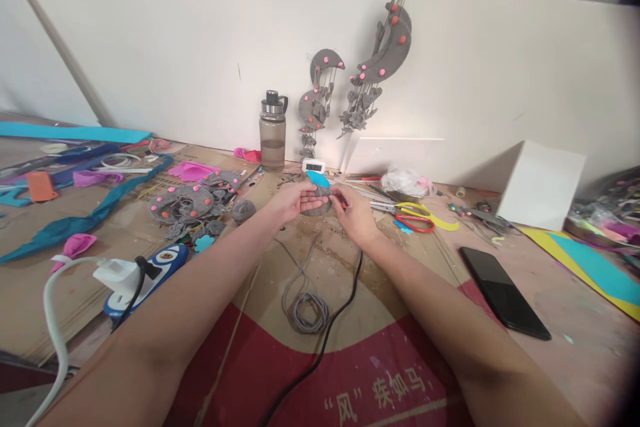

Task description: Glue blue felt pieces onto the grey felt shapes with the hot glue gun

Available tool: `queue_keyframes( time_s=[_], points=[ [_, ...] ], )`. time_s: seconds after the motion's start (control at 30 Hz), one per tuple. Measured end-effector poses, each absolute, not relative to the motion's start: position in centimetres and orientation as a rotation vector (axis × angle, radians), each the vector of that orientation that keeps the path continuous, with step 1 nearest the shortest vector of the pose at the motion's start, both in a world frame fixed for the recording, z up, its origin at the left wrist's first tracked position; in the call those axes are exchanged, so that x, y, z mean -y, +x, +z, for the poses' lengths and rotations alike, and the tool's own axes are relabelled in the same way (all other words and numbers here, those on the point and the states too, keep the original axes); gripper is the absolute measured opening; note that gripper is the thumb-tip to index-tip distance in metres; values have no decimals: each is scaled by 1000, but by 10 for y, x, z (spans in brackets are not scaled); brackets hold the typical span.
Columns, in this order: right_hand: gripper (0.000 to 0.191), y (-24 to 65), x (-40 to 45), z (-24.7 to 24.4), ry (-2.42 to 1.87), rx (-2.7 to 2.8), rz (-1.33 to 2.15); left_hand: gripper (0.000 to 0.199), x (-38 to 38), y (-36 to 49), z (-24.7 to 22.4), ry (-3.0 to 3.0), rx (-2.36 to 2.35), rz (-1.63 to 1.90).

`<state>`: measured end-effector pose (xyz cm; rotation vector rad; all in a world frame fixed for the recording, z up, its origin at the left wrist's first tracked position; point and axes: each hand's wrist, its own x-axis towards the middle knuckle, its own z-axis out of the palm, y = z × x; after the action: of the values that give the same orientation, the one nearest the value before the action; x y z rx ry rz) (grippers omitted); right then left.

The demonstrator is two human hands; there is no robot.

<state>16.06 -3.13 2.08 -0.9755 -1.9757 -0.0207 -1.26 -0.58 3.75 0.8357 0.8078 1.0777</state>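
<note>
In front of me, my left hand [296, 201] holds a grey felt piece [315, 212], its fingers laid across the front. A bright blue felt piece [319, 179] shows at the top, above the fingertips. My right hand [354, 212] is closed at the right edge of the grey piece, thumb and fingers pinched together; whether a needle or thread is between them is too small to make out. Grey cord [309, 313] lies coiled on the cardboard below my hands. Left of my left wrist sits a ball of grey yarn [243, 211].
Red-handled and yellow-handled scissors [415, 220] lie right of my hands. Grey felt moons [187, 203] with pom-poms lie left; others [390, 57] hang on the white wall. A bottle [273, 130], phone [503, 290], power strip [145, 280] and black cable [345, 310] surround the cardboard.
</note>
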Motion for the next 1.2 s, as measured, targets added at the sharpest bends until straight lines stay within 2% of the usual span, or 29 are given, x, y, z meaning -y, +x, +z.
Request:
queue_keyframes(
  time_s=[0.73, 0.83, 1.07, 1.2],
  points=[
    [9, 160, 31, 19, -991, 1843, 185, 4, 8, -9, 36, 883, -789, 1138],
    [14, 158, 30, 17, -958, 1801, 222, 7, 7, -10, 36, 906, -772, 1134],
    [14, 162, 32, 26, -1021, 1748, 132, 1, 9, -10, 39, 879, -787, 1203],
    [17, 176, 25, 35, -1102, 1629, 105, 5, 5, -16, 34, 877, -843, 1339]
  ],
)
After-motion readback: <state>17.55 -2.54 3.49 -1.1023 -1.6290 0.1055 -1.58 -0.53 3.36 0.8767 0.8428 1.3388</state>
